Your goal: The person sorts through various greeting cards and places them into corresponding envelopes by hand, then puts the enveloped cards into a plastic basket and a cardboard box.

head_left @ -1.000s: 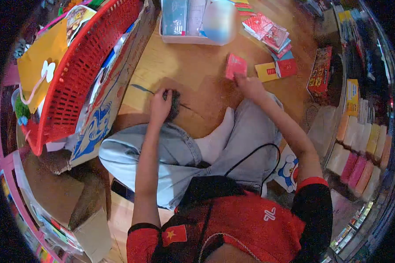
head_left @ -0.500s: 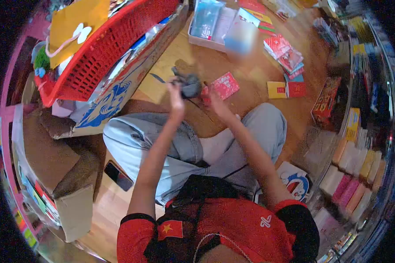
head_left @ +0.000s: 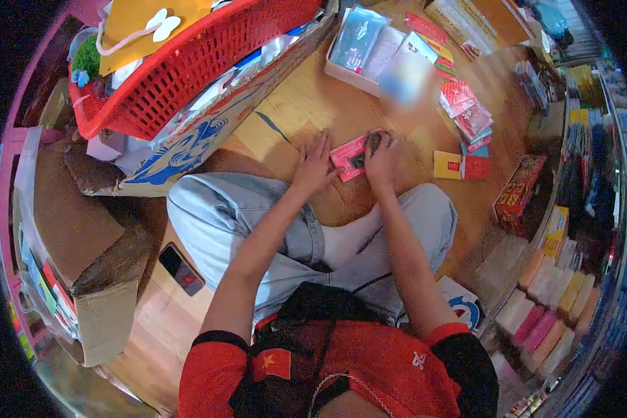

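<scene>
So, from where I'm standing, someone's sitting cross-legged on the wood floor (head_left: 418, 157) with a red envelope (head_left: 346, 152) lying flat right between their hands. Left hand (head_left: 315, 166) is open, palm down, fingers spread just beside the envelope with the thumb about at its edge. Right hand (head_left: 379, 164) is curled around some dark object (head_left: 373, 142) over the envelope's other end; can't tell what it is, the fingers cover too much of it. Ahead of the hands there's a white bin (head_left: 352, 81) full of plastic packets. Out to the right of the right hand: a messy pile of red packets (head_left: 465, 111), plus a yellow envelope (head_left: 444, 164). Past the left hand, a thin dark strip (head_left: 269, 123) and, farther off, a big red basket (head_left: 167, 89). Phone (head_left: 181, 269)'s well behind the left hand.
</scene>
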{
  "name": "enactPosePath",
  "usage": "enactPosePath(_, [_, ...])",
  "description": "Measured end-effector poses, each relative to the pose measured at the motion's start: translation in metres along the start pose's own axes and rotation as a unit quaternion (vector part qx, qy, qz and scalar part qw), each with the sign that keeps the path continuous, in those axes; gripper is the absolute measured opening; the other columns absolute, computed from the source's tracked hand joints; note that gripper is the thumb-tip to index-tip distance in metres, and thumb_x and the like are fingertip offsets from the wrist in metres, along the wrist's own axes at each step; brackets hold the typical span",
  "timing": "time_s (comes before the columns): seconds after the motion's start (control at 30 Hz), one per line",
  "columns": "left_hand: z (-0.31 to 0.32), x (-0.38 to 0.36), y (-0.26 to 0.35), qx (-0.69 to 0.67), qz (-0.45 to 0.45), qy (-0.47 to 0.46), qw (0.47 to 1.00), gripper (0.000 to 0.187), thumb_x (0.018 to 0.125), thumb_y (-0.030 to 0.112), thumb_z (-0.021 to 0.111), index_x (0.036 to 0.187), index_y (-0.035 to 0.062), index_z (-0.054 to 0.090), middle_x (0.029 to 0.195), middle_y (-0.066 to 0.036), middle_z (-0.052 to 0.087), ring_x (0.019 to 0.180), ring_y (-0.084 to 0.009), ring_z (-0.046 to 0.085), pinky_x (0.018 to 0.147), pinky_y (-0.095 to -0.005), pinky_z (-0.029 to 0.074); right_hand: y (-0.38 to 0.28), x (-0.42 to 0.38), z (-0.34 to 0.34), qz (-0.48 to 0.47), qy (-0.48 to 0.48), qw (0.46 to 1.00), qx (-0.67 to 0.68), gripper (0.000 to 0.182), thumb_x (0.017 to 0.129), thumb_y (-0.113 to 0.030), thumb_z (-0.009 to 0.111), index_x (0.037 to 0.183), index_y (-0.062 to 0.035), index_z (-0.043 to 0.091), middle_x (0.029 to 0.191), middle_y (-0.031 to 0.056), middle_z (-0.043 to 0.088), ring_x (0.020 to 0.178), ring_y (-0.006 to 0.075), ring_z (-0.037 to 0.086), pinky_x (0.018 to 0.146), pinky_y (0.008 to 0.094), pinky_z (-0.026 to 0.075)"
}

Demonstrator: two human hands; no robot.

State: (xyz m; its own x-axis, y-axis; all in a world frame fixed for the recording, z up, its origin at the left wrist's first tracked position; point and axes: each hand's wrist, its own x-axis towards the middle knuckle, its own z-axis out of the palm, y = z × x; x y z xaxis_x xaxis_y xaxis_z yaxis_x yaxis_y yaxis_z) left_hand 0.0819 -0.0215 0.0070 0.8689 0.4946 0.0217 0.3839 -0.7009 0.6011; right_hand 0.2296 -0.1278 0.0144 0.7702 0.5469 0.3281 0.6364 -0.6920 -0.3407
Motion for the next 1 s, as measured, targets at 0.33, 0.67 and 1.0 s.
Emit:
enactPosePath(0.33, [0.007,0.001,-0.009,0.122,0.036,-0.019,0.992,0.076,0.076,0.044,0.057,0.137,0.0119,0.027,0.147,-0.008,0.014,0.135,-0.0251,0.014,0.107,-0.0513,0.008,0.017,0.011,-0.017,-0.152,-0.154,0.975,-0.040,0.036,0.079,-0.020,0.056,0.108,0.0001,0.048,0.105,0.0230,0.051,0.096,0.0388,0.050,0.081,0.0461,0.041])
enactPosePath(0.67, [0.019,0.002,-0.014,0.166,0.043,0.008,0.985,0.078,0.077,0.046,0.055,0.140,0.0169,0.019,0.147,-0.004,0.015,0.135,-0.0232,0.013,0.105,-0.0542,0.011,-0.008,-0.020,-0.020,-0.113,-0.218,0.969,0.004,0.033,0.080,-0.014,0.053,0.110,-0.0006,0.047,0.109,0.0241,0.051,0.099,0.0408,0.050,0.082,0.0468,0.042])
enactPosePath(1.0, [0.033,0.001,-0.019,0.161,0.041,0.024,0.986,0.076,0.077,0.042,0.056,0.140,0.0176,0.022,0.146,-0.006,0.017,0.135,-0.0232,0.013,0.104,-0.0553,0.012,-0.037,-0.046,-0.015,-0.016,-0.161,0.985,-0.058,0.038,0.078,-0.014,0.057,0.110,-0.0003,0.043,0.105,0.0248,0.052,0.099,0.0400,0.050,0.082,0.0484,0.041])
